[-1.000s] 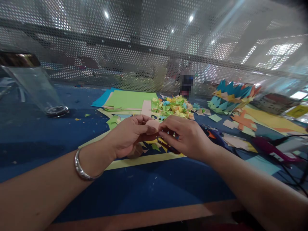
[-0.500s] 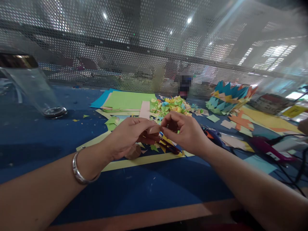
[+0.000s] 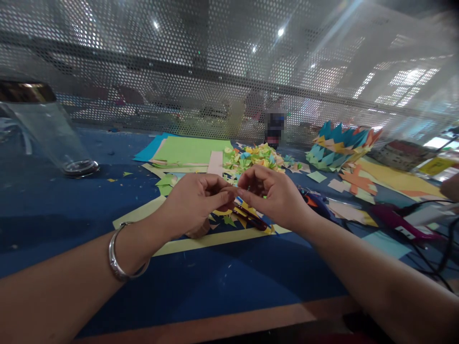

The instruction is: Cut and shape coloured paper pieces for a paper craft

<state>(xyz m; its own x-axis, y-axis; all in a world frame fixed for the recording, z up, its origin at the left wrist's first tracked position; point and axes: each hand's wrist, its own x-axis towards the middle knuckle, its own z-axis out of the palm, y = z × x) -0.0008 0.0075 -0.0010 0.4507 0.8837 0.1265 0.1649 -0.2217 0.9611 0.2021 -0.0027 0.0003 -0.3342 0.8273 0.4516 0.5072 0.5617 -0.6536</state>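
Observation:
Fingertips meet over the middle of the blue table. My left hand [image 3: 195,203], with a silver bangle on the wrist, pinches with thumb against fingers. My right hand [image 3: 270,193] is curled, its thumb and forefinger pressed together at the left fingertips. Between them is a small pinkish piece of paper, now almost wholly hidden by the fingers. A brown rounded object [image 3: 199,229], partly covered, lies below my left hand. Beneath both hands are dark-handled scissors or a similar tool [image 3: 251,219] and small paper scraps [image 3: 228,220]. A pale yellow paper strip [image 3: 211,241] lies nearer me.
Behind the hands are stacked green sheets [image 3: 195,150], a pink strip [image 3: 215,162] and a heap of folded paper bits [image 3: 260,156]. A glass jar [image 3: 50,134] stands left. Rightward are a zigzag paper crown [image 3: 337,148], a purple tool [image 3: 401,222] and black cables [image 3: 430,267].
My left thumb has moved over the pinkish paper, hiding it, and the left fingers have turned slightly inward. My right hand has barely shifted.

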